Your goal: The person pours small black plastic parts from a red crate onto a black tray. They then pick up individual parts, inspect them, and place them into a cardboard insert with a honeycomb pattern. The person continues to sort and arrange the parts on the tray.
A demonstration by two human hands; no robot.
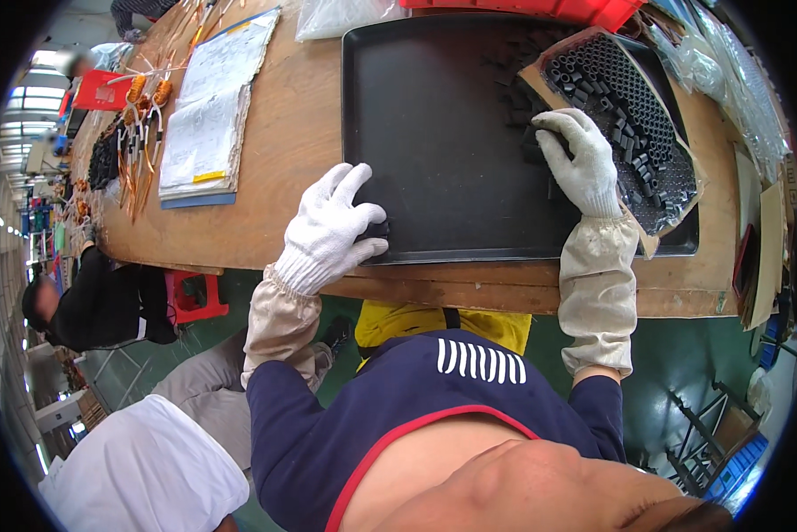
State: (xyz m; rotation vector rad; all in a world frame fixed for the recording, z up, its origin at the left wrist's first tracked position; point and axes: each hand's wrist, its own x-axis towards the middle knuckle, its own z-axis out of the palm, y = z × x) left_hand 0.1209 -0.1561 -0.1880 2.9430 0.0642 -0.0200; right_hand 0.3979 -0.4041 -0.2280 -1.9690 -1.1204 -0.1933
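Bare skin at my neck (452, 474) lies nearest the camera, bordered by the red-edged collar of a navy top (416, 363). Both of my forearms reach forward over the table edge in 2 beige sleeve covers (598, 288), and both hands wear white knit gloves.

With my left hand (326, 222) I reach over the near left corner of a black tray (443, 133), fingers spread and bent. Between thumb and fingers the gap is narrow, and a small dark piece (377, 231) shows there, just inside the tray wall; I cannot tell whether I pinch it or only touch it.

My right hand (581, 158) is over the tray's right part, thumb and fingers curled toward each other beside a dark block (532, 145). Whether I grip that block I cannot tell.

Just beyond and to the right of this hand, short black tubes (647, 124) lie on a cardboard piece (533, 82) resting in the tray, some upright in close rows, others toppled. More black pieces (503, 75) are scattered left of the cardboard.

On the wooden table (296, 124), left of the tray, are papers (205, 115) and copper-coloured coils (136, 89). 2 people, 1 in white (150, 470) and 1 in black (106, 301), are at my left.
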